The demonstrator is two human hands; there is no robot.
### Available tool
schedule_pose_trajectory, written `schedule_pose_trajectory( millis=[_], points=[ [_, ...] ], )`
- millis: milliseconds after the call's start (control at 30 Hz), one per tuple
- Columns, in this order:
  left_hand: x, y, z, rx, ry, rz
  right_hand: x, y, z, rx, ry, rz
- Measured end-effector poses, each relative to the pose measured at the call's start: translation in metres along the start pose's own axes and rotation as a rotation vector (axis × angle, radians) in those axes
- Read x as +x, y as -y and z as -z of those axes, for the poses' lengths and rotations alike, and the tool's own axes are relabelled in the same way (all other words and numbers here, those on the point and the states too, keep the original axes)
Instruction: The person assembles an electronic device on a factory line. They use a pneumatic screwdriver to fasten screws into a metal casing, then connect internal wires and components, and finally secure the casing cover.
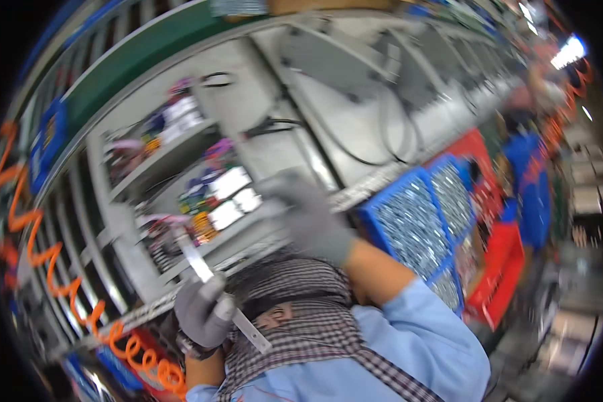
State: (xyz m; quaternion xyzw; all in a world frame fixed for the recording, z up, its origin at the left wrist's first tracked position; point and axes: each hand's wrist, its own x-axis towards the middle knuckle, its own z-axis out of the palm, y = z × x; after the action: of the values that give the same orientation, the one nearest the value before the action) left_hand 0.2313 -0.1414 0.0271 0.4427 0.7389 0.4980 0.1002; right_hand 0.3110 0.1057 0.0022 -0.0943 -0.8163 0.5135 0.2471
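Observation:
My left hand [204,313], in a grey glove, is closed round a flat metal strip [250,332] with small holes near its lower end. The strip slants up and left to the grey metal frame [174,161], where its far end lies over the wiring. Inside the frame sit two sets of electrical parts [231,194] with white blocks, coloured wires and copper coils. My right hand [308,218], also gloved, is smeared by motion beside the frame's right edge, so its fingers cannot be read.
Blue bins [409,224] of small metal fasteners stand to the right, with red bins [499,275] beyond them. Grey panels with black cables [388,127] lie at the upper right. An orange coiled hose [74,288] hangs at the left. Another person in blue [526,181] is at the far right.

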Motion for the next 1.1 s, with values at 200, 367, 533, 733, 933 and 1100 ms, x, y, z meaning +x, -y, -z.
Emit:
schedule_pose_trajectory(
  millis=[200,367,533,733,933,1100],
  points=[
    [0.040,-0.005,-0.009,0.373,0.202,-0.490,0.014,0.022,-0.044,0.037,0.019,0.138],
    [0.036,0.005,-0.011,0.335,0.045,-0.539,0.034,0.028,-0.058,-0.074,0.110,0.333],
    [0.033,0.009,-0.012,0.331,-0.018,-0.501,0.045,0.027,-0.064,-0.239,0.257,0.369],
    [0.039,0.017,-0.008,0.342,0.006,-0.475,0.062,0.024,-0.066,-0.378,0.355,0.404],
    [0.078,0.011,0.014,0.515,0.091,-0.371,0.132,0.017,-0.079,-0.438,0.441,0.647],
    [0.132,0.039,0.035,0.703,-0.164,-0.115,0.243,0.018,-0.146,-0.350,0.650,0.838]
  ],
)
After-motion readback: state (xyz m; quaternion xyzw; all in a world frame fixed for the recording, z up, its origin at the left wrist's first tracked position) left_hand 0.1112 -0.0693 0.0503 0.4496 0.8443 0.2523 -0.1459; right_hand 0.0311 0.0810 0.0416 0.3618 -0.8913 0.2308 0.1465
